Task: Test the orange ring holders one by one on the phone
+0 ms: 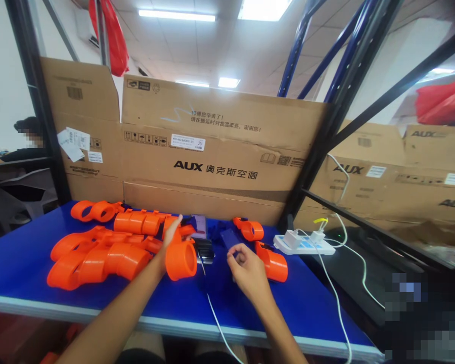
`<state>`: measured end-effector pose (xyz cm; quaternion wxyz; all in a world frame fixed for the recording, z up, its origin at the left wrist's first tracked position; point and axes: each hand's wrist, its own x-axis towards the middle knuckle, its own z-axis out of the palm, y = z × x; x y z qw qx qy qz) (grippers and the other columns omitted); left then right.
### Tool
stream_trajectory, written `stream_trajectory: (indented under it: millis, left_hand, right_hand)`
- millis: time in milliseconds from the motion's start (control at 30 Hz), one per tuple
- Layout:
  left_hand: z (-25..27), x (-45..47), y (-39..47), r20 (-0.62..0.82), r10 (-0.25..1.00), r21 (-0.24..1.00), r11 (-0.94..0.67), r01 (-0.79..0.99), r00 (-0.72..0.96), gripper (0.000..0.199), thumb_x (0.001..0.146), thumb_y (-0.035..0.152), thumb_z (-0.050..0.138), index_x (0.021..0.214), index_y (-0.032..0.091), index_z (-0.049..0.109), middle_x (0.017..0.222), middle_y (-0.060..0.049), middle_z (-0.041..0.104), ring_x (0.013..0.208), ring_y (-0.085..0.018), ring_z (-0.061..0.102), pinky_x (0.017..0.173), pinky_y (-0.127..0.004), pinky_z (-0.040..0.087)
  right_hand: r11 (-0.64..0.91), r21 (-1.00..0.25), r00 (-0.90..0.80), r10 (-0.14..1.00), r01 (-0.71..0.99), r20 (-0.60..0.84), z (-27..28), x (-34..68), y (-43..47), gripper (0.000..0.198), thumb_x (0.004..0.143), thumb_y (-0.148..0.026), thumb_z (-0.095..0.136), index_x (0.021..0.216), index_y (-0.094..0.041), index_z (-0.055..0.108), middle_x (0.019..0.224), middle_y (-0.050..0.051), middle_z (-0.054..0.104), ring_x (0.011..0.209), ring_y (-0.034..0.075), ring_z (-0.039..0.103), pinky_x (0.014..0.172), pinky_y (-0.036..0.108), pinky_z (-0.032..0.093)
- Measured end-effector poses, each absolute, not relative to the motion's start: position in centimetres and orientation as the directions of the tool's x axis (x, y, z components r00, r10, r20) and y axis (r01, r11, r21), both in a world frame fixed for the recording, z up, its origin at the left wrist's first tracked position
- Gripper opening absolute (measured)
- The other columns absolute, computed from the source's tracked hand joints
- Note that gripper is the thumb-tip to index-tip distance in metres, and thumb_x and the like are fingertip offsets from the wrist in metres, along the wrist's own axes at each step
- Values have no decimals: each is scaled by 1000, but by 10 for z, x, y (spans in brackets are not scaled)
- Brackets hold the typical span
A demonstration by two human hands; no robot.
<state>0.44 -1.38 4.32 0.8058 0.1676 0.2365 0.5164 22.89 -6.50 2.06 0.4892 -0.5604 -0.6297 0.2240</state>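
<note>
My left hand [169, 240] is closed around an orange tape dispenser [181, 260] with a round plastic ring, raised over the blue table; the thumb points up. To the right, my right hand [248, 268] has its thumb and forefinger pinched together. Whatever lies between those fingertips is too small to make out. A dark blue flat piece [229, 239] is just beyond the fingertips. Between the hands sits a small black and metal device [205, 250], with a white cable running from it toward me. Another orange dispenser [276, 265] lies just beyond my right wrist.
Rows of orange dispensers [96, 263] cover the table's left side, and one more [252, 230] lies at the back. A white power strip [303, 245] with plugs and cables rests at the right edge. Behind stands a cardboard sheet [155, 167] between rack posts. At far left is a person [30, 146].
</note>
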Motion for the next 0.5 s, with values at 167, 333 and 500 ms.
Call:
stream_trajectory:
  millis: [167, 333, 500]
  left_hand:
    - [39, 10, -15, -188, 963, 645, 270, -715, 195, 45, 81, 62, 66, 68, 21, 54, 46, -1, 56, 41, -19, 57, 45, -30, 47]
    - [35, 14, -11, -159, 977, 678, 211, -704, 139, 43, 78, 60, 70, 68, 22, 52, 45, 1, 54, 39, -17, 54, 43, -29, 45]
    - [28, 13, -3, -125, 984, 704, 178, -687, 126, 43, 80, 57, 70, 65, 20, 52, 44, 1, 54, 38, -14, 53, 43, -26, 43]
  right_hand:
    - [158, -798, 121, 953, 581, 277, 10, 240, -89, 25, 83, -49, 58, 84, -24, 56, 46, -6, 54, 33, 16, 48, 36, 24, 32]
    - [238, -591, -18, 935, 771, 354, 11, 252, -84, 7, 83, -30, 57, 79, -23, 58, 43, -7, 47, 41, 17, 50, 46, 25, 32]
    - [241, -453, -86, 938, 859, 337, 27, 249, -100, 20, 93, -34, 50, 91, -21, 65, 56, -1, 57, 54, 19, 57, 52, 27, 35]
